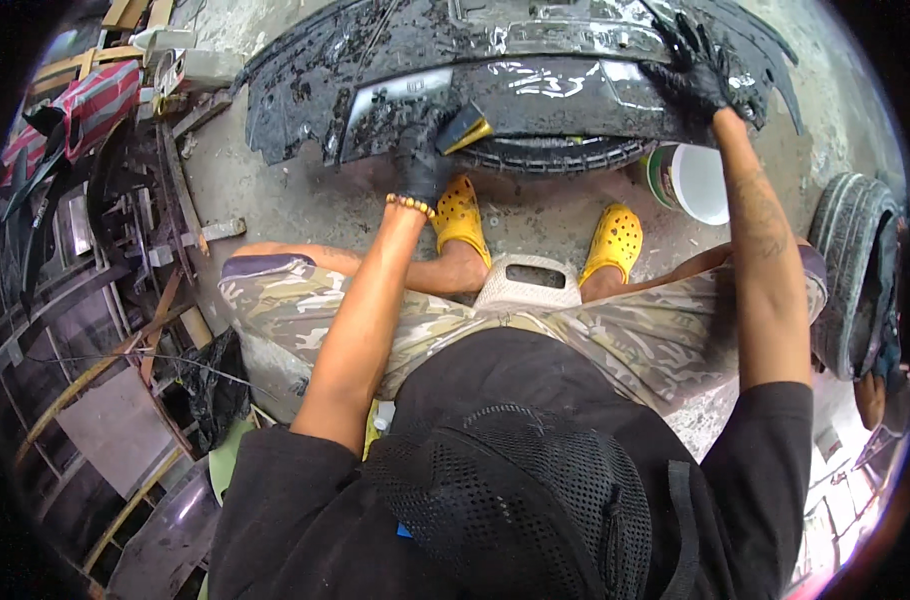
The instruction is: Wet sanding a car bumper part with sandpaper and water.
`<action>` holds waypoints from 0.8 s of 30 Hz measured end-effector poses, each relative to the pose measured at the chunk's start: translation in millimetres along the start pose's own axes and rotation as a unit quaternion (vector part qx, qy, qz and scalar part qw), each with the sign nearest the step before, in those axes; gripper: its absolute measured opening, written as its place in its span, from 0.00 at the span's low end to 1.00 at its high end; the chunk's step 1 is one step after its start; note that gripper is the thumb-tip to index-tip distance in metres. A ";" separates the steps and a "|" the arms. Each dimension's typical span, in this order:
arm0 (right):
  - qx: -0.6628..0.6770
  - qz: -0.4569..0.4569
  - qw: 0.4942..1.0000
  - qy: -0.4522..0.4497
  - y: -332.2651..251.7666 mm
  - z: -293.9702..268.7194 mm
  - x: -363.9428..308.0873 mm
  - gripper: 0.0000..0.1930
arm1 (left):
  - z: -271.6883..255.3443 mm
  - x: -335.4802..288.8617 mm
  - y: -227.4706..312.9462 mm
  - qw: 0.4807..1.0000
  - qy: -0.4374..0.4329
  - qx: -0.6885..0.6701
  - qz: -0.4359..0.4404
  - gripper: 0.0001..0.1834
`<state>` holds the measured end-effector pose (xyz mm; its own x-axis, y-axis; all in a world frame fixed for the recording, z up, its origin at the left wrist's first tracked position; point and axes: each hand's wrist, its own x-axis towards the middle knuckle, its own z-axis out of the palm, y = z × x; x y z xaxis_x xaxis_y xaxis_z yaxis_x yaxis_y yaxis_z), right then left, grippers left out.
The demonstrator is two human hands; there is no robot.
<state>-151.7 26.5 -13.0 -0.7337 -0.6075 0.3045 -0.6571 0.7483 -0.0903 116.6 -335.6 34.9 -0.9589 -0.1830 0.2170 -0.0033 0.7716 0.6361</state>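
Note:
A wet black car bumper (535, 100) lies across a tyre (565, 158) in front of me, its surface covered in water drops and glossy patches. My left hand (420, 150), in a black glove, is at the bumper's near edge, left of centre. From its right side sticks out a stiff folded sheet (462, 128), dark with a yellow edge, which looks like sandpaper; the fingers around it are partly hidden. On the bumper's right part my right hand (697, 75), also black-gloved, rests with fingers spread and nothing in it.
A white bucket (697, 185) with a green band stands under the bumper's right side. Stacked tyres (855, 270) are at the right. At the left lie wooden strips, metal frames, a black plastic bag (215, 385) and a striped bag (100, 105). I sit on a pale stool (528, 290).

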 end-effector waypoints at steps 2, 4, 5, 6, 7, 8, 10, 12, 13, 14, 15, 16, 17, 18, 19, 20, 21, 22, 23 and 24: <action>-0.161 0.071 0.981 -0.077 -1.9 4.3 -10.3 0.43 | 2.0 9.0 1.6 1.000 -0.012 -0.007 0.008 0.25; -0.137 0.061 0.988 -0.044 -4.3 -0.4 -13.5 0.42 | 3.1 14.9 3.9 0.996 0.059 0.031 0.051 0.18; -0.088 0.034 0.995 -0.012 -6.6 -4.3 -14.1 0.42 | 4.3 16.0 5.2 0.994 0.018 -0.051 -0.090 0.19; -0.040 0.008 0.999 0.025 -8.6 -7.5 -11.1 0.42 | 2.4 14.1 5.4 0.992 0.006 -0.024 -0.126 0.19; -0.068 0.014 0.997 0.016 -11.4 -10.8 -11.4 0.41 | 3.6 14.4 5.0 0.999 0.019 0.032 -0.022 0.20; -0.037 0.041 0.998 0.003 -14.7 -11.7 -10.6 0.40 | 1.9 10.2 3.8 0.992 0.035 0.085 0.086 0.22; -0.113 0.048 0.992 0.002 -17.6 -12.8 -9.0 0.40 | 1.6 5.2 -1.3 0.994 0.065 -0.027 0.084 0.22; -0.093 0.045 0.995 0.006 -18.1 -11.2 -9.3 0.40 | 2.1 4.1 -8.0 0.987 0.066 0.106 0.105 0.21; -0.054 0.036 0.998 0.026 -16.8 -10.3 -9.9 0.41 | 2.8 4.1 -11.0 0.995 0.032 0.082 0.045 0.20; -0.032 0.041 0.998 0.021 -16.3 -8.5 -10.9 0.41 | 3.2 5.5 -13.6 0.998 0.049 0.040 0.026 0.19; -0.034 0.028 0.999 0.018 -13.8 -8.0 -12.0 0.40 | 4.7 5.7 -15.2 0.998 0.051 -0.048 0.001 0.14; -0.058 0.018 0.998 0.030 -12.5 -6.3 -11.1 0.40 | 4.0 5.2 -16.9 0.998 0.059 -0.023 0.013 0.15; -0.040 0.013 0.998 0.040 -11.5 -5.7 -12.6 0.41 | 5.3 5.6 -17.9 0.998 0.051 0.020 -0.009 0.16; -0.026 0.011 0.998 0.052 -10.7 -5.0 -11.6 0.41 | 3.7 3.3 -18.4 0.997 0.062 0.044 0.032 0.17; -0.047 0.025 0.998 0.035 -10.5 -5.6 -11.3 0.41 | 5.1 4.9 -19.5 0.988 0.110 0.012 0.112 0.17; -0.070 0.027 0.996 0.039 -11.3 -7.2 -10.9 0.41 | 3.3 1.5 -19.5 0.986 0.122 0.019 0.116 0.15; -0.082 0.033 0.996 0.025 -13.2 -9.3 -9.4 0.42 | 3.9 2.9 -20.2 0.993 0.096 0.019 0.068 0.15; -0.066 0.032 0.997 0.022 -15.5 -12.7 -7.7 0.42 | 3.2 0.9 -19.6 0.990 0.101 0.000 0.099 0.15; -0.068 0.029 0.997 0.024 -18.4 -17.3 -4.9 0.42 | 3.3 1.6 -19.9 0.995 0.073 0.026 0.059 0.15; -0.093 0.039 0.995 -0.011 -22.9 -22.4 -2.6 0.42 | 3.7 1.6 -18.3 0.996 0.072 0.044 0.026 0.15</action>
<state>-130.9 16.9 9.5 -0.7865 -0.5488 0.2832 -0.5552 0.8292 0.0652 114.1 -347.9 20.9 -0.9075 -0.2225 0.3563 0.0145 0.8312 0.5558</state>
